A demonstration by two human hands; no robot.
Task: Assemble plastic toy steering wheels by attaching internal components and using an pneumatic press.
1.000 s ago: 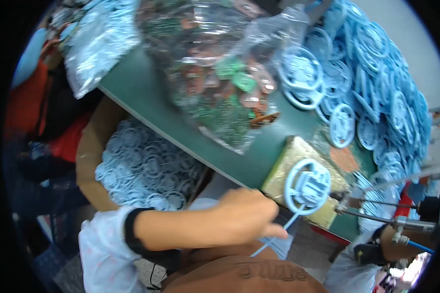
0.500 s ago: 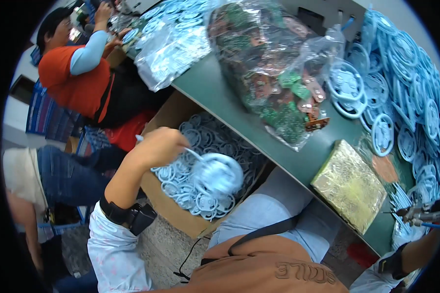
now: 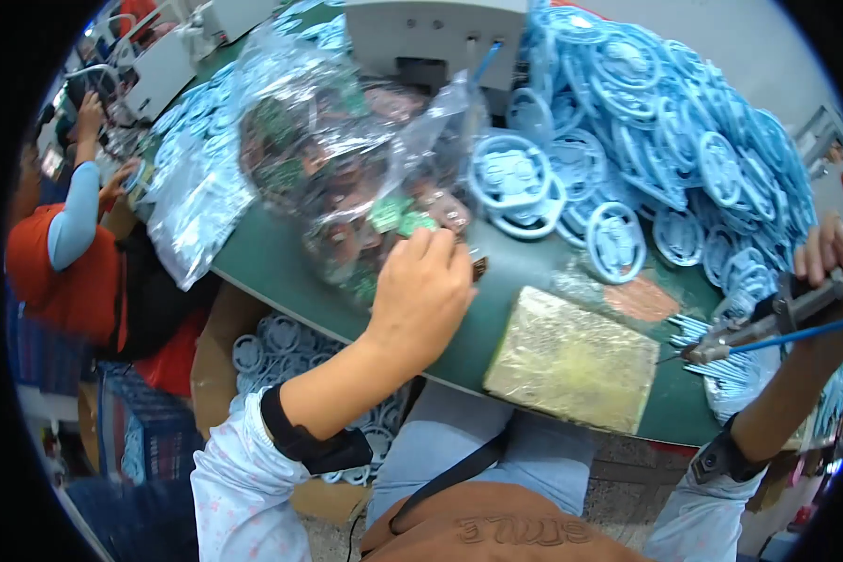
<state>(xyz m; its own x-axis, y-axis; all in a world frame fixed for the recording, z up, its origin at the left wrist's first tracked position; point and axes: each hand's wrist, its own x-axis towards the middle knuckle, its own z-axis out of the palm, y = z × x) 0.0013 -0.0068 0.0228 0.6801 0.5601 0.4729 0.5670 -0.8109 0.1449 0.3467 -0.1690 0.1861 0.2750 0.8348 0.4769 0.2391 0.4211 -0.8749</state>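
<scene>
My left hand [image 3: 423, 292] reaches over the green table, its fingers bent together at the open mouth of a clear plastic bag [image 3: 314, 140] of circuit boards. Its fingertips meet the small green boards [image 3: 395, 215]; whether they pinch one is hidden. At the far right my right hand [image 3: 822, 251] is closed around a grey gun-like tool [image 3: 768, 323] with a thin metal tip and a blue tube. That tip points left, close to the edge of a flat block [image 3: 576, 361] wrapped in yellowish clear film.
A tall heap of light-blue round plastic parts [image 3: 665, 122] covers the table's back right. Below the table's left edge stands a cardboard box [image 3: 214, 351] of similar parts. A grey-white machine [image 3: 431, 33] stands behind the bag. A person in orange [image 3: 70, 262] works at far left.
My left hand has let go of the light-blue round part it held over the box and moved up right to the circuit boards. The view has turned right; my right hand keeps the tool.
</scene>
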